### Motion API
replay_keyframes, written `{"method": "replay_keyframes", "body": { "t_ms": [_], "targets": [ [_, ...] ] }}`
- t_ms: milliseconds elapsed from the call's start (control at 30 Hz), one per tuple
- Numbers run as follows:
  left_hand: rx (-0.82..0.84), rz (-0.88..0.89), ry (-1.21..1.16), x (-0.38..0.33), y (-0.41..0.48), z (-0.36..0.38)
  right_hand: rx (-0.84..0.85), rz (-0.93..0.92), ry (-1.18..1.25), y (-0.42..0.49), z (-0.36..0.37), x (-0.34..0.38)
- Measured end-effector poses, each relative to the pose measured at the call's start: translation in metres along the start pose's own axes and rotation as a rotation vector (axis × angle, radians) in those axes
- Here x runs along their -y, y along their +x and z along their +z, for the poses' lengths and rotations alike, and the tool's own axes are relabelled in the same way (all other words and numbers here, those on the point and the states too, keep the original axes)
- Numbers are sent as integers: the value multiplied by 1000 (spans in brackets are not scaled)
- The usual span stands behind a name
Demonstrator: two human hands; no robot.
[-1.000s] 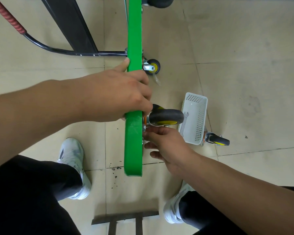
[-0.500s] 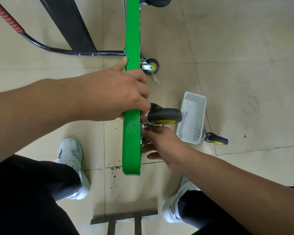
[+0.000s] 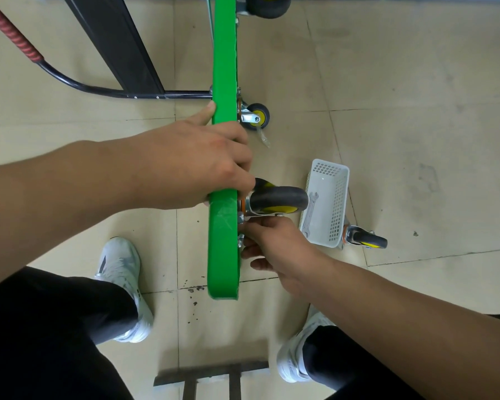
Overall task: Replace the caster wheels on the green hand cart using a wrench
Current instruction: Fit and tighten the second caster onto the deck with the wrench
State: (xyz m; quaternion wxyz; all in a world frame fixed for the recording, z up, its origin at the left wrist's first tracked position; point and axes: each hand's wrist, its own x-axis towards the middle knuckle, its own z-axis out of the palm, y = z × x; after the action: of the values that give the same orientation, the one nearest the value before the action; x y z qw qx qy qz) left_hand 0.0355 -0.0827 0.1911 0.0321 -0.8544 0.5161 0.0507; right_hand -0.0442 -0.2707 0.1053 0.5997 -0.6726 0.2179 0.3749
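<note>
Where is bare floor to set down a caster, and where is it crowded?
Free: tiles right of the white basket and loose caster; tiles left of the green deck. Crowded: between deck and basket, around the right hand.

Pale beige tiled floor [image 3: 416, 82] fills the view, its grout lines crossing under everything. A white perforated plastic basket [image 3: 337, 215] lies on it right of centre. A black slanted beam [image 3: 113, 39] runs down from the far left corner. Dark specks [image 3: 195, 290] dot a tile joint near the middle. A scrap of clear plastic [image 3: 263, 138] lies further away. At the near edge sits a dark metal frame [image 3: 211, 373], between the left white sneaker [image 3: 119, 264] and the right white sneaker [image 3: 293, 362], below black trousers [image 3: 55, 327].
</note>
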Motion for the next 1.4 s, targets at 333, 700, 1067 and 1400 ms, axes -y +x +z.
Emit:
{"method": "replay_keyframes", "body": {
  "t_ms": [333,700,1067,1400],
  "targets": [
    [3,-4,9,1,-2,0,-50,-74,-128,-24,-2,10],
    [21,-11,7,0,-1,-1,-69,-302,-56,-49,1,18],
    [43,-27,12,1,-1,-1,-151,-397,-338,-34,-2,11],
    [19,-16,26,1,-1,-1,-181,-580,-416,-33,-3,9]
  ]
}}
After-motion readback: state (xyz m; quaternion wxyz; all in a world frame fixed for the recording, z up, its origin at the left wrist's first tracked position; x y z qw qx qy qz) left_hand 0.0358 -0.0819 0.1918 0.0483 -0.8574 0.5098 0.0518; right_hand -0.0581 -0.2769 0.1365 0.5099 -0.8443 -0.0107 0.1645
